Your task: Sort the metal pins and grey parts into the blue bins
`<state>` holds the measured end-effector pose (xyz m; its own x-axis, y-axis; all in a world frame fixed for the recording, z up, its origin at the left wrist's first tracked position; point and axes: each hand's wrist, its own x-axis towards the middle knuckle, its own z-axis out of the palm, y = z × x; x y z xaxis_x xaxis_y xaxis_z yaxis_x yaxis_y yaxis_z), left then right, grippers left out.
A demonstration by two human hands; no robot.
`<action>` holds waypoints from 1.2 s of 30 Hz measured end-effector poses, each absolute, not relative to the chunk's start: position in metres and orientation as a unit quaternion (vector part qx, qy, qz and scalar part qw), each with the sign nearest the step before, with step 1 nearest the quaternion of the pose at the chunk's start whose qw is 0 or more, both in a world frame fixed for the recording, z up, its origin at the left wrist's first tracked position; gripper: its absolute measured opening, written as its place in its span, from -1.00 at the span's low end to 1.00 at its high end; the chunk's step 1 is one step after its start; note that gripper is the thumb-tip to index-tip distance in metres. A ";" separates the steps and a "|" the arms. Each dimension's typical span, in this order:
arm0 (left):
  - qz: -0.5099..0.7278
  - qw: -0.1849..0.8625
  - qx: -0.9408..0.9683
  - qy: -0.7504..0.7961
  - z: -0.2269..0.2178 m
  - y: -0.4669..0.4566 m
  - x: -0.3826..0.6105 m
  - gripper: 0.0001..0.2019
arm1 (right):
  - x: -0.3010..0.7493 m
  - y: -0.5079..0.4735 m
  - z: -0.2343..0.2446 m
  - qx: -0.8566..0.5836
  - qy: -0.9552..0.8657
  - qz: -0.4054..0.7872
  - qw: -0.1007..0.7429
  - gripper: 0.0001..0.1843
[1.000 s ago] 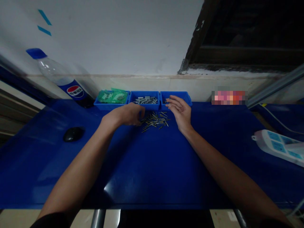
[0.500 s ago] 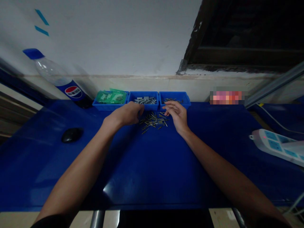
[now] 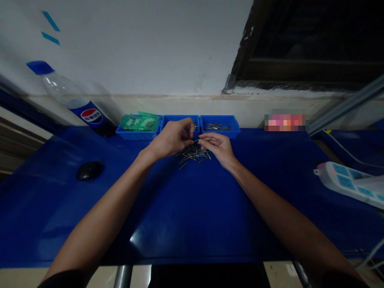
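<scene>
A loose pile of small metal pins (image 3: pixel 192 153) lies on the blue table (image 3: pixel 192 208) in front of three blue bins. My left hand (image 3: pixel 172 139) is raised just above the pile, fingers pinched together. My right hand (image 3: pixel 216 145) meets it from the right, thumb and forefinger pinched, and a thin pin (image 3: pixel 195 141) spans between the two sets of fingertips. Behind the hands, the middle bin (image 3: pixel 180 119) is mostly hidden by my left hand. The right bin (image 3: pixel 219 125) holds more pins.
The left bin (image 3: pixel 138 125) holds green packets. A cola bottle (image 3: pixel 73 101) lies tilted at the back left, and a black mouse (image 3: pixel 89 170) sits left. A white power strip (image 3: pixel 348 183) rests at the right edge. A wall stands close behind the bins.
My left hand lifted off the pile and moved right. My right hand drew back from the right bin and closed, so the two hands now meet in a pinch over the pins.
</scene>
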<state>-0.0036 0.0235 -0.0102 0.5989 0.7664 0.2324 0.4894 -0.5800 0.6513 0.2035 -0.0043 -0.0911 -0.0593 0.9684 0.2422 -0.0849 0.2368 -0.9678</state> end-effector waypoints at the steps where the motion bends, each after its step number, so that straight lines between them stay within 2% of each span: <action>1: 0.250 0.277 0.852 0.368 -0.010 0.023 -0.003 -0.83 | 0.203 -0.004 -0.092 -0.394 -0.550 0.478 0.560 -0.72; 4: 0.241 0.277 0.856 0.363 -0.011 0.022 0.000 -0.84 | 0.203 -0.003 -0.094 -0.381 -0.544 0.492 0.563 -0.77; 8: 0.208 0.183 0.879 0.387 -0.008 0.020 0.002 -0.84 | 0.203 -0.001 -0.096 -0.406 -0.534 0.467 0.576 -0.77; 10: 0.146 0.146 0.892 0.402 -0.005 0.018 0.001 -0.83 | 0.205 0.000 -0.096 -0.427 -0.511 0.419 0.617 -0.79; 13: 0.002 0.165 0.905 0.391 0.001 0.010 0.002 -0.82 | 0.208 0.003 -0.096 -0.447 -0.481 0.343 0.672 -0.79; 16: -0.110 0.192 0.892 0.393 0.005 0.000 0.007 -0.75 | 0.210 0.004 -0.096 -0.456 -0.489 0.318 0.672 -0.72; 19: -0.148 0.186 0.881 0.410 0.004 -0.006 0.012 -0.74 | 0.211 0.003 -0.098 -0.456 -0.500 0.324 0.661 -0.72; 30: -0.097 0.194 0.892 0.396 -0.004 0.006 0.003 -0.71 | 0.209 0.000 -0.096 -0.455 -0.516 0.335 0.643 -0.76; 36: 0.026 0.225 0.911 0.344 0.006 0.018 -0.009 -0.75 | 0.209 -0.002 -0.095 -0.462 -0.534 0.349 0.616 -0.78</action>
<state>-0.0085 0.0176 0.0061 0.7615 0.6392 -0.1069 0.6154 -0.6615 0.4286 0.2086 -0.0019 -0.0953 0.1866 0.9234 0.3354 0.0623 0.3296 -0.9421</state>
